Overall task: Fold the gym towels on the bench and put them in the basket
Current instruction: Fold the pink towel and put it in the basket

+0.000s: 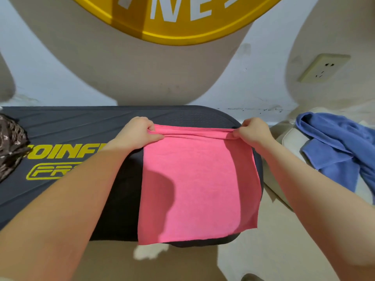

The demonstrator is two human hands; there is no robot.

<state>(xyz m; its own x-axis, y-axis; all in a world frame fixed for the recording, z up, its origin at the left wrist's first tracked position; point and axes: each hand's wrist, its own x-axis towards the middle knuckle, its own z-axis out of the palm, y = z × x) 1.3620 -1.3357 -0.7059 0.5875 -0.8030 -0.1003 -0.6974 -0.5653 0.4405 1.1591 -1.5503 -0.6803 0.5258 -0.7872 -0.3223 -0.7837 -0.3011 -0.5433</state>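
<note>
Pinching the far edge of the pink towel point(194, 179) at both corners: left hand point(138, 131) gripping the far left corner with thumb and curled fingers closed on the cloth, right hand point(253, 131) gripping the far right corner the same way, the edge between them bunching into a few stacked layers. Lying flat across the right end of the dark bench point(81, 122), the towel covering the pad from far side to near side, its near edge hanging just past the bench's front rim and its right edge running just beyond the rounded end. Stretching both bare forearms forward from the bottom corners, the left one crossing over the yellow lettering point(60, 153) printed on the bench top. Resting in a loose, unfolded heap to the right of the bench, a blue towel point(341, 147), draping over the rim of a pale basket point(290, 138) sitting on the floor. Lying at the bench's far left end, a dark patterned cloth point(10, 147), only partly in view. Hanging on the wall above, a yellow sign point(172, 19) with white letters, and off to the right a wall socket point(322, 67). Casting a rounded shadow across the towel's lower left part.
</note>
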